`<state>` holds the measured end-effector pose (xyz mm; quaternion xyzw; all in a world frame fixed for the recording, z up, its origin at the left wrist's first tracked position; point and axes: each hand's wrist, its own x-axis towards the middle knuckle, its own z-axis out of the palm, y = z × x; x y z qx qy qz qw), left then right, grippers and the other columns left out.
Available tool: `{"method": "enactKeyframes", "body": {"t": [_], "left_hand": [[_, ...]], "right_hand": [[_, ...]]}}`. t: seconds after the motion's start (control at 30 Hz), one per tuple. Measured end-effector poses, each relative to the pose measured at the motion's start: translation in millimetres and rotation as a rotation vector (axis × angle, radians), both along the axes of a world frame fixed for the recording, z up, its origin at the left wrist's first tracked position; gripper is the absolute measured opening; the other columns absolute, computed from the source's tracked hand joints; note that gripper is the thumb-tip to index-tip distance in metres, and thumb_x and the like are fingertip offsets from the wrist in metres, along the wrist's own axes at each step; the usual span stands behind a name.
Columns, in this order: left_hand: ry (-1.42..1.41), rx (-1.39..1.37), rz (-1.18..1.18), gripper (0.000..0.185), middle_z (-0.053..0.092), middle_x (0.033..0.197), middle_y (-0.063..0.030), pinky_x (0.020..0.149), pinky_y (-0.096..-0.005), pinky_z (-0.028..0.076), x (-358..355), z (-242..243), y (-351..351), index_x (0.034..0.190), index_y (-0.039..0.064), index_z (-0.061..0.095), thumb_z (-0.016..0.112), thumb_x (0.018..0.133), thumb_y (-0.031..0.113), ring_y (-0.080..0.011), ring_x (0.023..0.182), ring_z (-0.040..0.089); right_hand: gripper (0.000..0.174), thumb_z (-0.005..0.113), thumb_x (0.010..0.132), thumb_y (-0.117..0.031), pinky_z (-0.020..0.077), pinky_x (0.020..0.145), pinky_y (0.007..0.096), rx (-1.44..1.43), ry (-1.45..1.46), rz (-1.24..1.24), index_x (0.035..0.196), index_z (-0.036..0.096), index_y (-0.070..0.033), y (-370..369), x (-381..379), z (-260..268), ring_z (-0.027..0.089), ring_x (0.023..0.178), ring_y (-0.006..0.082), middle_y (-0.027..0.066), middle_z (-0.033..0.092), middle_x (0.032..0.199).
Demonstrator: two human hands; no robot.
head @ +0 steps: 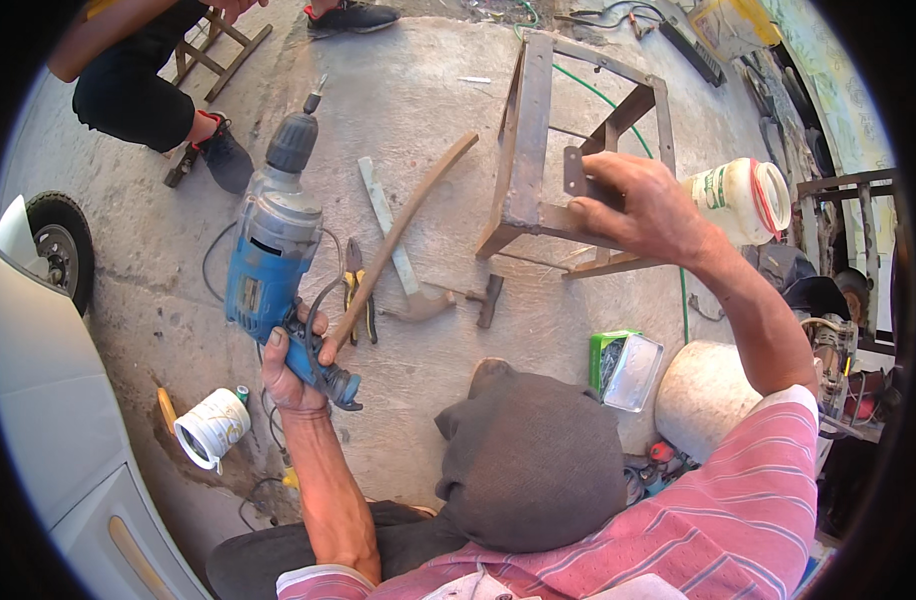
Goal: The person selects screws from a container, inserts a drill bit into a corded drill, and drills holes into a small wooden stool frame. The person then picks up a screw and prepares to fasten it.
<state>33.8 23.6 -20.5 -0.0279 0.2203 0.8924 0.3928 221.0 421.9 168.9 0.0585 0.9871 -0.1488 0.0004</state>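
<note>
My left hand (291,375) grips a blue-and-grey corded power drill (270,262) by its handle. Its chuck points away from me, with a bit (321,86) at the tip. My right hand (645,206) pinches a small dark metal piece with holes (573,171) at the near side of a metal stool-like frame (529,150). Part of that piece is hidden by my fingers. A curved brown strip (409,210) has its near end by my left fingers. It crosses over the pale handle of a claw hammer (426,304). Combination pliers (355,281) lie beside the drill.
A T-shaped tool (489,300), an open green tin (627,367), a white tub (214,427) and a plastic jar (735,199) surround me. A green hose (683,307) runs past the frame. Another person's leg (135,105) is upper left; a white vehicle (53,390) borders the left.
</note>
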Motion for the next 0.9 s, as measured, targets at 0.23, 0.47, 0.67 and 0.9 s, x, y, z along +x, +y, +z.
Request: {"method": "enactKeyframes", "body": {"t": [0.23, 0.47, 0.67, 0.9], "left_hand": [[-0.011, -0.01, -0.026, 0.055, 0.061, 0.112, -0.0157, 0.059, -0.034, 0.059, 4, 0, 1, 0.138, -0.006, 0.048, 0.072, 0.097, 0.02, -0.0274, 0.103, 0.058], [-0.039, 0.009, -0.028, 0.052, 0.061, 0.114, -0.0166, 0.061, -0.035, 0.061, 6, -4, 1, 0.138, -0.006, 0.048, 0.07, 0.098, 0.018, -0.0282, 0.104, 0.059], [-0.058, -0.001, -0.031, 0.051, 0.062, 0.114, -0.0171, 0.061, -0.0355, 0.061, 6, -7, 3, 0.137, -0.007, 0.049, 0.07, 0.098, 0.017, -0.0284, 0.104, 0.06], [-0.053, 0.004, -0.038, 0.051, 0.062, 0.114, -0.0172, 0.061, -0.0359, 0.062, 5, -12, 7, 0.137, -0.007, 0.049, 0.071, 0.098, 0.018, -0.0291, 0.105, 0.06]], "right_hand": [[0.019, 0.068, 0.098, -0.012, 0.0527, 0.075, 0.0411, -0.111, 0.114, -0.034, 0.113, 0.07, -0.001, -16, -8, -26, 0.065, 0.084, 0.0317, 0.0144, 0.066, 0.095], [0.02, 0.073, 0.094, -0.011, 0.0535, 0.07, 0.0375, -0.111, 0.171, -0.081, 0.111, 0.071, -0.001, -13, -9, -34, 0.066, 0.08, 0.0273, 0.0131, 0.067, 0.093], [0.029, 0.084, 0.084, -0.013, 0.0536, 0.07, 0.038, -0.053, 0.346, 0.041, 0.108, 0.071, -0.003, -18, -6, -26, 0.066, 0.081, 0.0262, 0.0111, 0.066, 0.091], [0.031, 0.088, 0.078, -0.014, 0.0542, 0.072, 0.0391, -0.001, 0.301, 0.11, 0.103, 0.073, -0.003, -14, -2, -28, 0.067, 0.084, 0.0287, 0.0117, 0.069, 0.095]]}}
